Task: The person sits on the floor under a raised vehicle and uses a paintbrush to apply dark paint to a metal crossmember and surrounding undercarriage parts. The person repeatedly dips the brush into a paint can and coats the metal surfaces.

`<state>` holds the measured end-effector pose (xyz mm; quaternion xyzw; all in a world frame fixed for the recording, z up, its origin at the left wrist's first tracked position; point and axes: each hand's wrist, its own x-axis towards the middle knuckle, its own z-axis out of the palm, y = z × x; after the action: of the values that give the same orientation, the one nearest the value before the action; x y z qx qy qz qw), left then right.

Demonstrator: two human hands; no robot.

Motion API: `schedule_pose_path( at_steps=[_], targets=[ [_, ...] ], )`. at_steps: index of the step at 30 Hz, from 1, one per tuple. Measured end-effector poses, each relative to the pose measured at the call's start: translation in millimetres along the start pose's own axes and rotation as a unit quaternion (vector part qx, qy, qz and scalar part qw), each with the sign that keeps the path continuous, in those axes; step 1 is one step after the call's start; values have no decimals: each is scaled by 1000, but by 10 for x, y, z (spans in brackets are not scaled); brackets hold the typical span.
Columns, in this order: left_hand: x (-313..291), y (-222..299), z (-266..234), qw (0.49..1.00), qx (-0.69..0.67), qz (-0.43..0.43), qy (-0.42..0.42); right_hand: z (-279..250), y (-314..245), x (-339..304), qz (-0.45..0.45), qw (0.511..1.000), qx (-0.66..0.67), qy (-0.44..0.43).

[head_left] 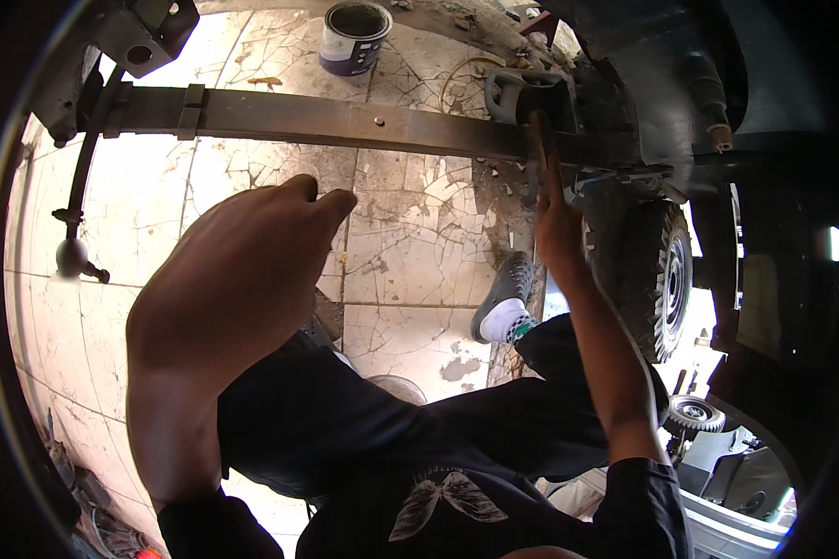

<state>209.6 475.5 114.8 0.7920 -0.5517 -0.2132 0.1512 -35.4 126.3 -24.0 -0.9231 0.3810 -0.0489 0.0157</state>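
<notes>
A long, dark leaf spring (289,116) runs across the upper view, with a clamp (191,112) around its left part and a small bolt (379,122) showing near its middle. My left hand (280,219) is closed below the spring, apart from it in the picture; its curled fingers hide whatever they may hold. On the right, my right hand (559,228) grips a slim brown stick-like tool (545,154). The tool points up and overlaps the spring's right part; its far end blends into dark parts, so I cannot tell its kind or whether it touches.
A paint bucket (354,39) stands beyond the spring on cracked tiles (410,261). At left hangs a rod with a ball-shaped end (72,256). A treaded tyre (671,279) and dark vehicle parts fill the right. My shoe (508,289) rests near the middle.
</notes>
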Motion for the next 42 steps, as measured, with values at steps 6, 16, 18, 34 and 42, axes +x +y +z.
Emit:
schedule_pose_path(
  at_steps=[6,16,18,34,42],
  targets=[
    [-304,-66,-241,998,-10,-69,0,424,-140,140,29,993,33,108],
    [-59,-223,-67,999,17,-36,14,796,-185,-12,44,973,138,178],
    [-66,-145,-64,999,25,-42,11,814,-243,182,37,973,138,184],
    [46,-150,51,996,-24,-55,-66,1212,39,-396,47,962,153,220],
    [204,-160,104,996,-9,-59,-69,1191,-18,-830,114,947,213,213]
  ],
)
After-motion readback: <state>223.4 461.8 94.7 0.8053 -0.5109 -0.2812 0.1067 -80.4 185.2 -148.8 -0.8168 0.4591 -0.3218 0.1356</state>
